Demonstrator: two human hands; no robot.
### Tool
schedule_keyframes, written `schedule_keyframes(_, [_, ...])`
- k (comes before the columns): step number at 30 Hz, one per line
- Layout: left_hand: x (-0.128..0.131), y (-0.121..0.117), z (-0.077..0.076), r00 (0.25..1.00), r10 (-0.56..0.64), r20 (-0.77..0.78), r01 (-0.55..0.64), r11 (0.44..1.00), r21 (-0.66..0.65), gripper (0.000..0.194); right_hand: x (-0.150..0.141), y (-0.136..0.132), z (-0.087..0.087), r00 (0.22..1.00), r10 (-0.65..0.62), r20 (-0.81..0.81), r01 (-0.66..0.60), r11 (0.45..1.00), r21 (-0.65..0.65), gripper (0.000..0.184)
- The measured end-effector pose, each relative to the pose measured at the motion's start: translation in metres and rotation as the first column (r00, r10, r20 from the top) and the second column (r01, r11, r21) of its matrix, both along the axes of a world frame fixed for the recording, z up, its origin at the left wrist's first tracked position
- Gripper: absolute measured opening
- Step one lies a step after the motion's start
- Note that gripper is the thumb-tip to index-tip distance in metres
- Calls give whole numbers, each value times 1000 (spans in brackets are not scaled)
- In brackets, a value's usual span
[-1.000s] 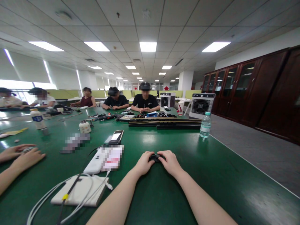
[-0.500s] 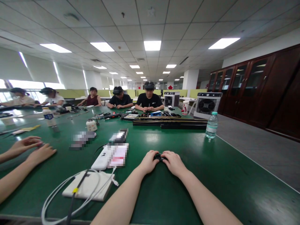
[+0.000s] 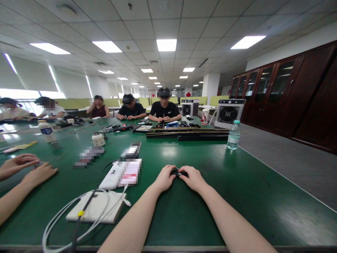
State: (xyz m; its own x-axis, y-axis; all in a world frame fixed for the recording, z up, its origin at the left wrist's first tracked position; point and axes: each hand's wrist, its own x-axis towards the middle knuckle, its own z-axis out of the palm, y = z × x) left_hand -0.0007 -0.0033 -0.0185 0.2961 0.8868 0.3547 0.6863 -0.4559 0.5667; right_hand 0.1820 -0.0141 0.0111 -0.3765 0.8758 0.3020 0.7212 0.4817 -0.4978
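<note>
Both my hands meet on a small black object (image 3: 177, 172) over the green tabletop (image 3: 173, 218). It looks like a piece of dark plastic, and my fingers cover much of it, so its kind cannot be made out. My left hand (image 3: 165, 178) grips its left end, thumb on the near side and fingers curled over the far side. On the right end, my right hand (image 3: 194, 179) closes in the same way, its thumb laid against the piece.
Left of my arms lie a white box (image 3: 97, 209) with looped cables, a white power bank (image 3: 112, 177) and a phone (image 3: 133, 151). A water bottle (image 3: 234, 135) stands near the right edge. Black bars (image 3: 188, 135) lie farther back. A co-worker's hands (image 3: 34, 170) are at far left.
The camera view has shifted a little. My hands stay on the black object, with slight movement of the fingers. A person across the table has raised a hand to the face.
</note>
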Motion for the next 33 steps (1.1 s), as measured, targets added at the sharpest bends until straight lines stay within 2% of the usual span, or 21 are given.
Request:
schedule_keyframes(15, [0,3,-4,998,3,55,-2,1000,-12,46,1,1,-3,998,17,-61,-17,1000,4,23])
schedule_keyframes(20, [0,0,-2,998,-21,62,20,1000,8,36,1,3,-5,995,24,-95,-24,1000,6,22])
schedule_keyframes(25, [-1,0,-4,996,-10,86,10,1000,2,45,1,3,-6,997,15,-81,-16,1000,-2,20])
schedule_keyframes(29, [-2,2,-6,995,-17,95,18,1000,-5,43,2,0,-3,994,37,-102,-40,999,-21,25])
schedule_keyframes(33, [-1,1,-4,995,-13,102,15,1000,-17,47,1,-2,0,994,26,-108,-29,999,-26,21])
